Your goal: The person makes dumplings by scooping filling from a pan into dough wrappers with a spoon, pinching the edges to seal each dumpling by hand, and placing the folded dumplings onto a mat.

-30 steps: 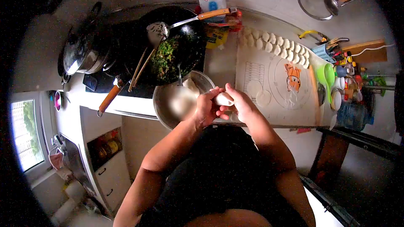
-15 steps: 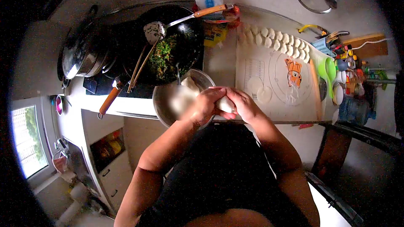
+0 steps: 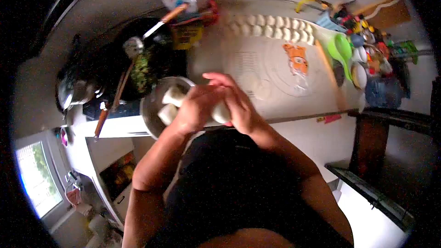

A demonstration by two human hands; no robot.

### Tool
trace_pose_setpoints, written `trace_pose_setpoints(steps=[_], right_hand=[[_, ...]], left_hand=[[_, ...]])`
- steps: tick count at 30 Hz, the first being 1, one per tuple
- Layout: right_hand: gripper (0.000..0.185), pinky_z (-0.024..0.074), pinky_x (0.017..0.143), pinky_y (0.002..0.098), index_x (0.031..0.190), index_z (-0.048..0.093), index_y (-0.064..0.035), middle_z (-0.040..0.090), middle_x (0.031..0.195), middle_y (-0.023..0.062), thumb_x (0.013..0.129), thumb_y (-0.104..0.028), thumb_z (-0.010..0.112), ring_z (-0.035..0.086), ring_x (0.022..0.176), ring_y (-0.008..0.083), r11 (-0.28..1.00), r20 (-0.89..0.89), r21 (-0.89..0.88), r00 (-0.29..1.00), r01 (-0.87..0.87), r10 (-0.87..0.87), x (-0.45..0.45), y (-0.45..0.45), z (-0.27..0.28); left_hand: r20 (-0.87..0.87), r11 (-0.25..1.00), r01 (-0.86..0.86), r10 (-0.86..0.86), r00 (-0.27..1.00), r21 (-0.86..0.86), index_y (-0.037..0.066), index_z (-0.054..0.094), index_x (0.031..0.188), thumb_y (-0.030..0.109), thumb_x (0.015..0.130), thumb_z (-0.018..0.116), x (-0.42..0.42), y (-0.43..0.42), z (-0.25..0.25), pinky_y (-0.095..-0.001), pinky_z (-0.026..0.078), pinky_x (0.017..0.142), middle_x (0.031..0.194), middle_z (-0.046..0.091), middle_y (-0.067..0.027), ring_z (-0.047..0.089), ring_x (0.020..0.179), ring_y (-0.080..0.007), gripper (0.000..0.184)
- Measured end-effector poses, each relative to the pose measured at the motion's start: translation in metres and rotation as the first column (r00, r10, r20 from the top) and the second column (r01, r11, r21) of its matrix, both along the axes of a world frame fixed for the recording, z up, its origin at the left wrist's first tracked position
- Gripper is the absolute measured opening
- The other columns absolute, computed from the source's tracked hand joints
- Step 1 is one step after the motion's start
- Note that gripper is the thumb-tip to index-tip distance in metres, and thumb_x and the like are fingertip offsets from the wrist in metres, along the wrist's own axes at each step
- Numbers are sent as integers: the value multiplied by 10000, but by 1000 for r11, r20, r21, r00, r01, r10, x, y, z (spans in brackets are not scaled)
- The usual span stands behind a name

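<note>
My left hand [image 3: 198,104] and my right hand [image 3: 240,109] are pressed together around a white lump of dough [image 3: 221,113], which shows below the fingers. Both are closed on it, though some fingers of the right hand stick out past the left. Just left of the hands stands a metal bowl [image 3: 146,112], partly covered by my left hand and forearm. Inside the bowl lie pale pieces of dough [image 3: 168,114]. Motion blurs the picture somewhat.
Right of the hands, a printed mat [image 3: 275,94] carries rows of dumplings [image 3: 269,32] and faint flat dough rounds [image 3: 262,86]. A rolling pin [image 3: 329,70] and green ladle [image 3: 340,48] lie beyond. At left, a wok [image 3: 161,59] holds chopped green filling [image 3: 141,71] and a spatula [image 3: 158,26].
The view has swung, so the counter sits further left in the picture. My hands stay closed around the dough; more dough shows in the bowl.
</note>
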State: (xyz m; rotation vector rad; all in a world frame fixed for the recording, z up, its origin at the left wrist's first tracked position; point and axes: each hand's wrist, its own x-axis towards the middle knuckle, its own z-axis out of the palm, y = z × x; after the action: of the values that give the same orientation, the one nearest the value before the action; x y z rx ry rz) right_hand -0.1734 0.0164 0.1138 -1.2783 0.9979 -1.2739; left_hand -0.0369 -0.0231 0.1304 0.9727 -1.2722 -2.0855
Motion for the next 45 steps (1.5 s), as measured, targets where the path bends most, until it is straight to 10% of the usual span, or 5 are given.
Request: trace_pose_setpoints(steps=[4, 7, 18, 27, 45], right_hand=[[452, 438, 674, 272, 1243, 399, -113, 529, 982, 69, 942, -426, 273, 510, 826, 147, 985, 133, 141, 988, -98, 80, -65, 13, -38], [498, 447, 535, 236, 1260, 392, -150, 551, 1008, 17, 908, -499, 338, 522, 756, 74, 874, 382, 416, 921, -250, 82, -135, 29, -59], [403, 471, 852, 348, 1240, 428, 8, 533, 1145, 106, 854, -63, 521, 533, 1028, 202, 802, 660, 526, 731, -283, -175, -295, 48, -95], [161, 493, 609, 299, 829, 636, 13, 644, 734, 126, 668, 3, 638, 631, 645, 227, 930, -471, 87, 837, 358, -278, -336, 45, -181], [67, 450, 544, 363, 732, 614, -87, 501, 703, 65, 668, -70, 621, 547, 672, 242, 961, -822, -264, 501, 82, -269, -329, 48, -219]], left_hand=[[428, 700, 342, -58, 902, -627, -23, 597, 943, 223, 876, 480, -63, 6, -1, -302, 491, 671, 843, 624, -104, 611, 788, -181, 281], [50, 919, -12, -8, 999, 394, 3, 498, 1071, 260, 915, 441, -115, 15, -45, -353, 474, 762, 947, 569, -99, 563, 836, -228, 306], [192, 966, 189, -155, 969, -178, 18, 463, 1180, -42, 631, 455, -258, 33, -93, -321, 434, 823, 1081, 504, -105, 512, 980, -228, 553], [198, 998, 53, -45, 979, -34, 18, 415, 1227, -163, 673, 349, -304, 37, -184, -290, 495, 760, 1158, 491, -124, 585, 917, -218, 586], [466, 951, -306, 247, 850, 54, -21, 577, 946, 9, 712, 476, -250, 83, -209, -267, 475, 641, 876, 620, -103, 599, 714, -173, 256]])
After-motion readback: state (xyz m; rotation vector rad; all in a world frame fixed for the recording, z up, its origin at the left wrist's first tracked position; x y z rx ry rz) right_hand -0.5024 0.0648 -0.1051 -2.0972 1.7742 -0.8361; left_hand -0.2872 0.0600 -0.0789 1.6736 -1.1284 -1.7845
